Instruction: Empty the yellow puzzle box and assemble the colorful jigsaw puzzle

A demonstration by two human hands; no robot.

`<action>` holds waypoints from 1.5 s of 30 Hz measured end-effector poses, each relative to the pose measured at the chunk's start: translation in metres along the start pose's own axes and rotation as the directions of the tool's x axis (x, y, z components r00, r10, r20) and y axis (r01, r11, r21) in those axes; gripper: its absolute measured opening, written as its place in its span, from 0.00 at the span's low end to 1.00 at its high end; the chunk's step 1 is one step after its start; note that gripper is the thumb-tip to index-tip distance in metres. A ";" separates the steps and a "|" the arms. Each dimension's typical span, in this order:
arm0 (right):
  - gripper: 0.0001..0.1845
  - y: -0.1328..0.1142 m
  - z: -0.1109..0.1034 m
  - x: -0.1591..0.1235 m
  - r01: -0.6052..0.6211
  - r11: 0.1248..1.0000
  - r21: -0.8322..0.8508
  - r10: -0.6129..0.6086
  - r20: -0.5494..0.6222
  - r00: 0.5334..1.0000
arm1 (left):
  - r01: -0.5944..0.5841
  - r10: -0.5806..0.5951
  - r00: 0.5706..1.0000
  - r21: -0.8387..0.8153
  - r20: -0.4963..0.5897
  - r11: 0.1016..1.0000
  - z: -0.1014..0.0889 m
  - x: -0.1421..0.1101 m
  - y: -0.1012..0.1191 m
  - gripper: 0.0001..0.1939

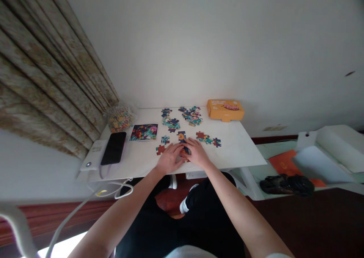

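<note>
My left hand point(170, 158) and my right hand point(197, 152) lie close together at the front of a white table point(236, 148), their fingertips meeting over a small joined group of jigsaw pieces point(182, 137). The fingers cover much of that group, so I cannot tell whether either hand grips it. A brown-edged piece point(160, 149) lies left of my left hand. Right of my right hand sits a short row of joined pieces point(207, 138). Further back are loose teal and blue pieces point(171, 123) and another cluster point(192, 115).
A colourful picture card point(143, 132) lies on the table beside a black phone point(113, 148) and a white power bank point(93, 155). A clear bag of pieces point(119, 117) and an orange box point(225, 110) stand at the back. A curtain hangs at the left.
</note>
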State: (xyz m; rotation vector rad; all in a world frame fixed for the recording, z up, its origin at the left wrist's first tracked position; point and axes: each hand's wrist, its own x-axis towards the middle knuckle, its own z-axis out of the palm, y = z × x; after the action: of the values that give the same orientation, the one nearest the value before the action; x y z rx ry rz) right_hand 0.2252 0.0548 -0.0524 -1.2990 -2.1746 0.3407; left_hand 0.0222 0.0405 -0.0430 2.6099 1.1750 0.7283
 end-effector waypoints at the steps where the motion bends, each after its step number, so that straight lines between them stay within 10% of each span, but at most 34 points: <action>1: 0.17 0.003 0.000 0.000 -0.010 1.000 0.029 0.011 -0.052 0.999 | 0.000 0.000 1.000 0.005 0.028 1.000 -0.002 -0.002 0.000 0.26; 7: 0.13 0.033 -0.021 -0.002 -0.230 0.973 0.012 0.223 -0.289 0.931 | 0.029 -0.034 0.989 0.039 0.142 0.999 -0.006 -0.001 0.005 0.27; 12: 0.30 0.064 -0.041 0.011 -0.411 0.884 -0.221 0.401 -0.093 0.911 | 0.041 -0.048 0.990 0.055 0.133 0.998 -0.003 -0.001 0.007 0.25; 19: 0.31 0.078 -0.052 0.031 -0.304 0.927 -0.222 0.326 0.072 0.943 | 0.027 -0.028 0.999 0.043 0.018 0.999 -0.003 -0.003 0.004 0.23; 26: 0.25 0.046 -0.059 0.022 -0.056 0.994 -0.096 0.041 -0.144 0.989 | 0.111 -0.115 0.979 -0.029 -0.167 0.993 -0.002 -0.006 0.002 0.22; 32: 0.27 0.005 -0.047 0.005 0.043 0.999 0.001 -0.042 -0.098 0.994 | 0.126 -0.132 0.971 -0.044 -0.200 0.991 0.000 -0.007 0.000 0.26; 45: 0.32 -0.013 -0.015 -0.008 -0.079 0.944 0.321 0.094 -0.032 0.995 | 0.047 -0.060 0.986 -0.082 -0.154 0.995 0.000 -0.011 -0.003 0.35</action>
State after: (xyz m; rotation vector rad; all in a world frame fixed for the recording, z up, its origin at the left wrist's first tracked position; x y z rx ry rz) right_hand 0.2277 0.0405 -0.0366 -1.2058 -1.9289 0.6619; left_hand 0.0140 0.0348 -0.0483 2.4855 1.2266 0.9628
